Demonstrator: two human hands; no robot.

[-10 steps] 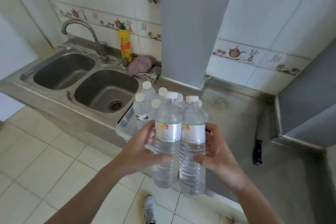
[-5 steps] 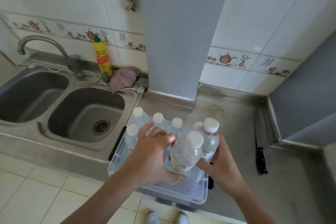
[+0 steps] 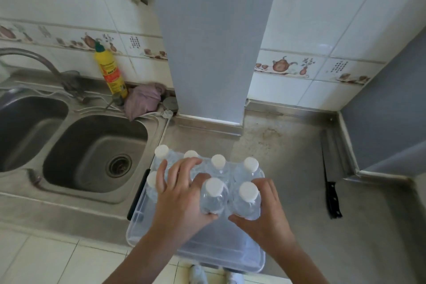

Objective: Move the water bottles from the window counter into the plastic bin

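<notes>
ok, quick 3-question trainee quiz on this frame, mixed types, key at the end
1. True or false: the knife lies inside the plastic bin.
2. How many white bottle caps are visible in the bin?
3. The yellow bottle stands: A) in the sink basin B) behind the sink, against the wall C) in the bin.

Key: 1 false, it lies on the counter, to the right of the bin. 2 seven. 3 B.
</notes>
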